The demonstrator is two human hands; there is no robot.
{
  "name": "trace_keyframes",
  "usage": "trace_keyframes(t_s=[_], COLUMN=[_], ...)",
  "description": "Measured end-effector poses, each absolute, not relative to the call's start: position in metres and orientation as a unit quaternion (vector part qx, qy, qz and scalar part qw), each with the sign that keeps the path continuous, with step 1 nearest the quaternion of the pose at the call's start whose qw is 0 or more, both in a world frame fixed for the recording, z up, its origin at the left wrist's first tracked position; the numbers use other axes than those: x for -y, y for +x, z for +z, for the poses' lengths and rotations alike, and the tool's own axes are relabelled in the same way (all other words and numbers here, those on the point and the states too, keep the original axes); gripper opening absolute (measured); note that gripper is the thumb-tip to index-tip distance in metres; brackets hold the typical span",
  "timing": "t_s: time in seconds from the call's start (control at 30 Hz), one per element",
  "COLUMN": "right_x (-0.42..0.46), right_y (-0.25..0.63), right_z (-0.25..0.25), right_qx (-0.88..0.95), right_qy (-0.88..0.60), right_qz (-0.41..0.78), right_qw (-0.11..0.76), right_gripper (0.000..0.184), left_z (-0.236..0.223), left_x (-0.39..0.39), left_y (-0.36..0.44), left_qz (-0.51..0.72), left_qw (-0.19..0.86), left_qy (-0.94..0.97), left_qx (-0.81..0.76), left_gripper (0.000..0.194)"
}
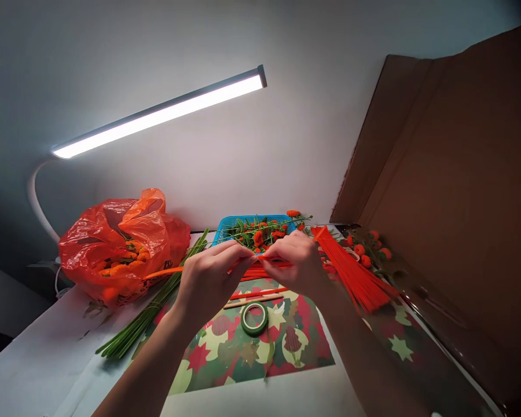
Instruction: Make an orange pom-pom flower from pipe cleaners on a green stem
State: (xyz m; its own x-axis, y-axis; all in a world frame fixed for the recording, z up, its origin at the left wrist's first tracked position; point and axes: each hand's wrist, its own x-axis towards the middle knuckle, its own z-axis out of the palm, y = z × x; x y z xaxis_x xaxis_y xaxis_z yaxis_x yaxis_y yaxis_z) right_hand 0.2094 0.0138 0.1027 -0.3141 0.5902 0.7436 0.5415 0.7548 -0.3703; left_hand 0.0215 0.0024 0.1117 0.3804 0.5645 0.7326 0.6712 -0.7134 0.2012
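Note:
My left hand (215, 272) and my right hand (297, 260) meet fingertip to fingertip above the table. Both pinch an orange pipe cleaner (162, 272), whose free end sticks out to the left of my left hand. Its middle is mostly hidden by my fingers. Beneath the hands lie several loose red-orange pipe cleaners (260, 271). A roll of green tape (255, 318) rests flat on the patterned mat (243, 368), in front of a thin wooden stick (260, 300).
Behind my hands stands a blue basket (226, 223) of orange flowers. An orange plastic bag (113, 226) and a green stem bundle (156, 307) lie left. Right are a red-orange bundle (351, 269), more flowers (359, 250) and cardboard (451, 174). A lamp (165, 113) hangs above.

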Motion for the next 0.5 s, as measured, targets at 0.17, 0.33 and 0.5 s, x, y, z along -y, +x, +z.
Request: trace_keyframes(t_s=[0.17,0.33,0.5], right_x=[-0.014,-0.020,-0.033], right_y=[0.208,0.221,0.228], right_z=[0.101,0.103,0.098], right_qx=[0.785,0.696,0.624], right_qy=[-0.379,-0.358,-0.320], right_qz=[0.063,0.459,0.601], right_qw=[0.486,0.420,0.383], right_gripper=[0.015,0.026,0.028], left_z=[0.108,0.096,0.085], left_x=[0.000,-0.005,-0.011], left_y=[0.026,0.035,0.039], left_qz=[-0.427,-0.426,-0.440], left_qw=[0.155,0.294,0.327], left_qy=[-0.810,-0.797,-0.794], left_qx=[0.372,0.312,0.261], left_gripper=[0.012,0.010,0.009])
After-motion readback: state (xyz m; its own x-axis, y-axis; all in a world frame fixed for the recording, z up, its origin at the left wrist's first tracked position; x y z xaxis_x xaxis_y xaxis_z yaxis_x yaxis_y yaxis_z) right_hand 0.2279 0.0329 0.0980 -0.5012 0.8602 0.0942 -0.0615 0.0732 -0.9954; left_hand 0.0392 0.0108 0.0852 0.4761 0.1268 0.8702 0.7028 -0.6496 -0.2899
